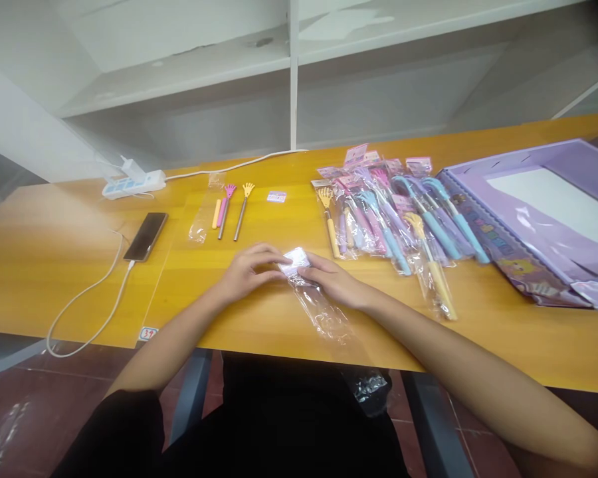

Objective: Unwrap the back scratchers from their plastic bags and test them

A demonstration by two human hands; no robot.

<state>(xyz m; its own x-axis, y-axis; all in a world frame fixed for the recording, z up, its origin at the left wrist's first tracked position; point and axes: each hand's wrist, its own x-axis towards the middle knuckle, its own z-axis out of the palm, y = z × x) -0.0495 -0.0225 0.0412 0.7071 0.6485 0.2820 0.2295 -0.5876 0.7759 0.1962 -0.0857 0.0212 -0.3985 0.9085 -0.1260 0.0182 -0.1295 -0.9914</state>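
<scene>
Between my two hands is a small white header card (pixel 295 260) with a clear plastic bag (pixel 323 318) trailing from it toward the table's front edge. My left hand (pixel 254 269) pinches the card's left edge, fingers above and thumb below. The right hand (pixel 331 277) grips its right side with the thumb on top. Beyond my left hand lie a pink hand-shaped back scratcher (pixel 226 209) and a yellow one (pixel 243 211), both with bare metal rods. Beside them are a loose pink handle (pixel 222 214) and a yellow handle (pixel 216 214).
Several bagged back scratchers (pixel 386 229) are heaped at the right, near a purple display box (pixel 518 259). A printed card (pixel 276 196) and an empty clear bag (pixel 199 226) lie further back. Left are a phone (pixel 146 236), its white cable (pixel 67 309) and a power strip (pixel 134 184).
</scene>
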